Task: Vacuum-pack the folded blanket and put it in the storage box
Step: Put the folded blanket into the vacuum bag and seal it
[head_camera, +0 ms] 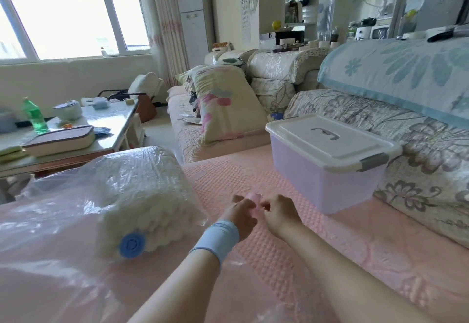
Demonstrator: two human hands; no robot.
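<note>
Pink, a small piece (254, 198) sits pinched between left hand (241, 211) and right hand (279, 215), forearms reaching forward.

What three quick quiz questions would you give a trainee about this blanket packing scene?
1. True or false: the storage box has its lid on.
2. Where is the blanket? A in the box; B inside the clear bag; C on the floor.
3. What colour is the small piece pinched between the left hand and the right hand?
Key: 1 true; 2 B; 3 pink.
</note>
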